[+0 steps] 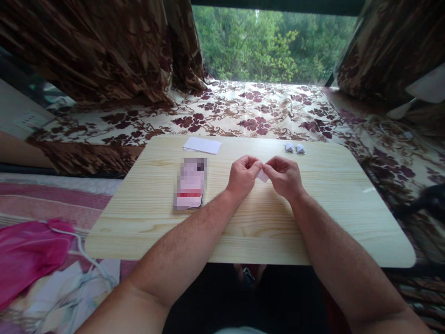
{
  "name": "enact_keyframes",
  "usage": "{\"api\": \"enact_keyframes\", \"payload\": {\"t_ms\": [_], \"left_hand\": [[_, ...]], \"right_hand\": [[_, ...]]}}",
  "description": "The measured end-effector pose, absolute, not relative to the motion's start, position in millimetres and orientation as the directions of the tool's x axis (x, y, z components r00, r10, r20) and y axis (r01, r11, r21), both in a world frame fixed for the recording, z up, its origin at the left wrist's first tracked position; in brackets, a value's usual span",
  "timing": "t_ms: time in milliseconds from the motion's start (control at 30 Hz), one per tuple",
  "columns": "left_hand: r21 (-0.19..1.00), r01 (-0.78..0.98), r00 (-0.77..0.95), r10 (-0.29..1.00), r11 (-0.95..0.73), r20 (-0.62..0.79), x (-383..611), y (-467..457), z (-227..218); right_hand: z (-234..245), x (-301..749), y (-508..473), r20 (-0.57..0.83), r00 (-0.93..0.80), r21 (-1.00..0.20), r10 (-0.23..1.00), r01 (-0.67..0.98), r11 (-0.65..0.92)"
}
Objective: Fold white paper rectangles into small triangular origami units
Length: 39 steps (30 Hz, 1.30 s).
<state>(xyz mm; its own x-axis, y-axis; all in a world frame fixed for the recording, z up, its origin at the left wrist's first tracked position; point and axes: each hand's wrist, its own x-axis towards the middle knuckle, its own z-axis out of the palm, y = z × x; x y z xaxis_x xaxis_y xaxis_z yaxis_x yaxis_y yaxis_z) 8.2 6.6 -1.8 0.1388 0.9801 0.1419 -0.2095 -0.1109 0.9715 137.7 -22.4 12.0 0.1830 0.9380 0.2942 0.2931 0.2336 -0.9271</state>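
Above the middle of the wooden table [271, 222], a small piece of white paper [263, 176] is pinched between both my hands. My left hand [244, 174] grips its left side with thumb and fingertips. On the other side, my right hand [283, 175] pinches it the same way, and the fingertips of the two hands nearly meet. Much of the paper is hidden by the fingers, so its folds cannot be made out. Beyond my right hand stand two small folded paper shapes [295, 148], side by side with pointed tops.
A stack of white paper strips [202, 145] lies at the table's far left. Nearer sits a phone [190, 184], partly blurred. Past the far edge is a ledge with flowered cloth [250, 111]. White cables [83, 248] and a pink cloth [31, 255] lie to the left.
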Motion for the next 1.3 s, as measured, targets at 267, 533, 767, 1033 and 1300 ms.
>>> {"api": "enact_keyframes", "payload": {"t_ms": [267, 533, 767, 1033, 1300], "left_hand": [[0.972, -0.194, 0.136, 0.978, -0.130, 0.158, 7.8, 8.4, -6.1], [0.969, -0.229, 0.094, 0.988, -0.096, 0.120, 7.9, 9.4, -3.2], [0.970, -0.236, 0.085, 0.993, -0.056, 0.078, 7.3, 10.4, -4.5], [0.976, -0.199, 0.052, 0.994, -0.087, 0.099, 6.9, 9.5, -3.4], [0.978, -0.164, 0.050, 0.989, -0.130, 0.140, 7.4, 10.1, -5.2]], "right_hand": [[11.9, 137.3, -21.6, 0.281, 0.182, -0.923, 0.942, 0.322, 0.212], [7.1, 139.4, -17.9, 0.224, 0.134, -0.938, 0.965, 0.299, 0.176], [10.7, 138.5, -19.1, 0.208, 0.109, -0.949, 0.972, 0.262, 0.173], [7.7, 139.3, -17.8, 0.192, 0.093, -0.948, 0.977, 0.277, 0.160], [8.6, 139.0, -18.2, 0.170, 0.079, -0.950, 0.982, 0.279, 0.142]]}}
